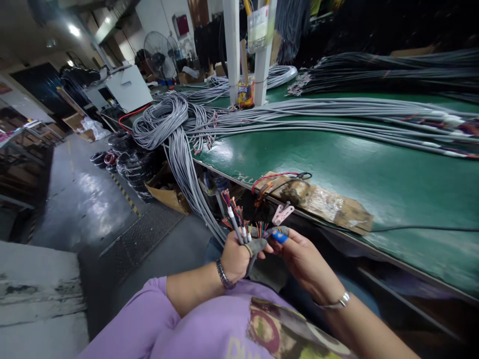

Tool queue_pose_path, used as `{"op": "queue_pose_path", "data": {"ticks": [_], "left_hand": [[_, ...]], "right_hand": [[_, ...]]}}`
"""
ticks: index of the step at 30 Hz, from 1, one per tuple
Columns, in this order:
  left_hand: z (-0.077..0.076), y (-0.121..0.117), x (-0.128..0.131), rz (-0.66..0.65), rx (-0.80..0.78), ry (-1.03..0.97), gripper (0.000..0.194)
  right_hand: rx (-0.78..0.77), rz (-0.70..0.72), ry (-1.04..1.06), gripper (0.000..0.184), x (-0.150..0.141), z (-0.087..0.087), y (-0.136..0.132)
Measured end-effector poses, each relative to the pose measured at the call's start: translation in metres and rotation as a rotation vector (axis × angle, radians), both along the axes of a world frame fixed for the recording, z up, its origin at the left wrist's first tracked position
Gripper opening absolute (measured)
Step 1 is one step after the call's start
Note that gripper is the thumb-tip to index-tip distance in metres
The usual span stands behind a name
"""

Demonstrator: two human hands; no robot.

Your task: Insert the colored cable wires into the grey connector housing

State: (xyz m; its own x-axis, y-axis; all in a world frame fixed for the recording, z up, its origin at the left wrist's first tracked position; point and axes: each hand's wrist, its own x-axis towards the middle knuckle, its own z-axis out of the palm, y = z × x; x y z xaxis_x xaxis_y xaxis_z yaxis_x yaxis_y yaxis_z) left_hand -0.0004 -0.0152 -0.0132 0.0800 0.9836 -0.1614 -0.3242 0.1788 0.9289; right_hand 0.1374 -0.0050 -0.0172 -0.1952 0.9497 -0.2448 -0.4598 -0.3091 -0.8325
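My left hand [236,257] is closed round several grey cables [235,225], whose stripped ends point up and fan into thin coloured wires [227,198]. A grey finger cover sits on its thumb. Close beside it, my right hand [295,249] pinches at the spread wires [261,229] of one cable end, fingertips together. One of its digits wears a blue cover [280,236], another a grey one. Exactly what lies between those fingertips is hidden. Just beyond the hands, a pale pink clip [283,214] hangs at the table edge.
A green table [404,189] carries long grey cables [318,117] and a coiled bundle [164,119] that drapes over its left end. Near the front edge lies a taped cardboard piece [325,202] with red and black leads. Black coils [136,169] and a cardboard box [168,192] stand on the floor.
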Motion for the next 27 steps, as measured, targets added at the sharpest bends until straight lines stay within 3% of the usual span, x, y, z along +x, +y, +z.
{"op": "queue_pose_path", "data": {"ticks": [5,8,11,14,19,27], "left_hand": [[0.000,0.000,-0.004,-0.156,-0.017,-0.057,0.037],[0.004,0.002,-0.007,-0.203,-0.028,-0.084,0.037],[0.008,0.004,-0.009,-0.187,-0.021,-0.121,0.036],[0.011,0.008,-0.008,-0.162,-0.016,-0.139,0.036],[0.017,0.016,-0.001,-0.144,0.003,-0.167,0.036],[0.022,0.027,0.007,-0.162,-0.013,-0.186,0.035]], "right_hand": [[-0.032,0.102,0.087,0.029,-0.003,0.007,-0.002],[-0.056,0.073,0.114,0.029,0.000,0.004,0.002],[-0.118,0.001,0.172,0.028,0.009,-0.001,0.012],[-0.139,0.032,0.227,0.040,0.018,-0.003,0.026],[-0.102,0.082,0.201,0.036,0.019,0.002,0.042],[-0.010,-0.037,0.188,0.042,0.010,0.001,0.044]]}}
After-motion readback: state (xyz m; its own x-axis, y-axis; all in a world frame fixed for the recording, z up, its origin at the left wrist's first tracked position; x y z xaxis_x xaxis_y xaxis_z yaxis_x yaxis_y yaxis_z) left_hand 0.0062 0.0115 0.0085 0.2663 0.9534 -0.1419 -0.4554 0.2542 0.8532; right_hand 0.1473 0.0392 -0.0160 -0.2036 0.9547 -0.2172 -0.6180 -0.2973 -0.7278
